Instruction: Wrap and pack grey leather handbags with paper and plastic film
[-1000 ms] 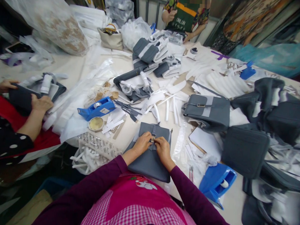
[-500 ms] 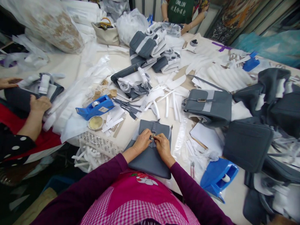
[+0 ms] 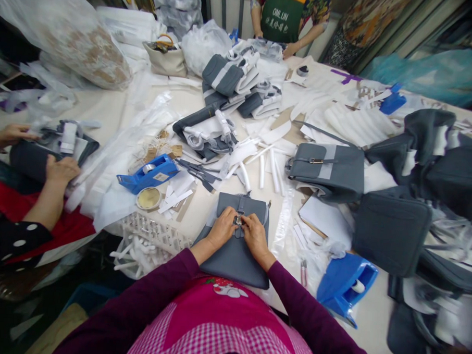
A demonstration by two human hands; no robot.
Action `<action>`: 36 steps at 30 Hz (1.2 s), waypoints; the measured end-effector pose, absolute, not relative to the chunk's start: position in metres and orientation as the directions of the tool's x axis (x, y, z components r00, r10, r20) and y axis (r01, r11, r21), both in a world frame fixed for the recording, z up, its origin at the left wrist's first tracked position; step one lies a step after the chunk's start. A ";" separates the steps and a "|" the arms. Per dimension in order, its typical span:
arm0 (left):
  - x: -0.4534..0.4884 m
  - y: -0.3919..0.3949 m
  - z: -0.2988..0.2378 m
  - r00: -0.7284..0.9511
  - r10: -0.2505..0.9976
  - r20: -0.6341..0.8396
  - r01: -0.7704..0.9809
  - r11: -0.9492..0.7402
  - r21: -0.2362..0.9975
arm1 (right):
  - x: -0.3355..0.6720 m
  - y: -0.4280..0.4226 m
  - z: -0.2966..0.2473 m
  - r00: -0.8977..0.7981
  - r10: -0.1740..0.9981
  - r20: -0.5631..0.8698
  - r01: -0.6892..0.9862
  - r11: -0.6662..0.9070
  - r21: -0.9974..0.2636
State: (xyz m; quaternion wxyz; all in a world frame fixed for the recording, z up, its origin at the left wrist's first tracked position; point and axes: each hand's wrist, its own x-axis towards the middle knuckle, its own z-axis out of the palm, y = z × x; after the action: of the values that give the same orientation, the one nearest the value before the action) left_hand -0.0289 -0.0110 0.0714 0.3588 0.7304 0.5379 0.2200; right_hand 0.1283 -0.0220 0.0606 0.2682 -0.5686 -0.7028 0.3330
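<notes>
Grey bag (image 3: 232,258), metal clasp (image 3: 239,219), fingers right on it

So the bag's lying flat at the near edge of the bench (image 3: 374,318), right up by the pink apron (image 3: 209,306) of the person wearing the camera. The left hand (image 3: 223,227) has its fingertips closed on the clasp from the 9 o'clock side, and the right hand (image 3: 256,234) pinches it from the 3 o'clock side. They're so tight together I can't tell which finger has which bit of it.

Treat that bag as the dial centre, 12 pointing away from the person. At 10 there's a blue tape dispenser (image 3: 148,173) just beside a small round tin (image 3: 148,198). White tubes (image 3: 274,171) at 1, a second buckled bag (image 3: 328,170) between 1 and 2, another blue dispenser (image 3: 346,286) nearer 4. Pile of folded bags (image 3: 222,77) at 12. Between 9 and 10, a co-worker's hand (image 3: 62,172) rests on a dark bag (image 3: 31,155).
</notes>
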 end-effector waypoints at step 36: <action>-0.034 -0.006 0.069 0.347 0.934 -0.085 0.562 -0.134 0.816 | 0.127 0.017 0.080 -0.461 0.878 -0.128 0.799 0.349 -0.490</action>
State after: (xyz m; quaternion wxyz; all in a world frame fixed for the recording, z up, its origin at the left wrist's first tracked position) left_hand -0.0338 -0.0059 0.0692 0.4002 0.7164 0.5221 0.2325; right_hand 0.1274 0.0166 0.0799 0.0789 -0.5129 -0.8174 0.2503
